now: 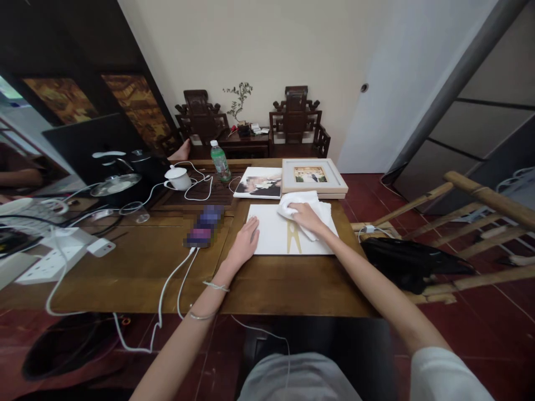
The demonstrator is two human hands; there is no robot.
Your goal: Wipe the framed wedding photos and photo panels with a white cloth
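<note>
A flat white panel (pixel 271 231) with a gold figure printed on it lies on the wooden table in front of me. My left hand (pixel 246 239) rests at the panel's left edge, its fingers stretched out and holding nothing. My right hand (pixel 307 218) grips a bunched part of a white cloth (pixel 321 211) and presses it onto the panel's upper right. The cloth's loose part spreads over the panel's right side and hides some of it.
Behind the panel are a framed photo (pixel 310 175) and a picture board (pixel 259 182). A bottle (pixel 220 161), a lidded white cup (pixel 178 178), a phone (pixel 204 225) on cables, and a power strip (pixel 54 259) stand or lie leftward. A bamboo chair (pixel 480 189) is at right.
</note>
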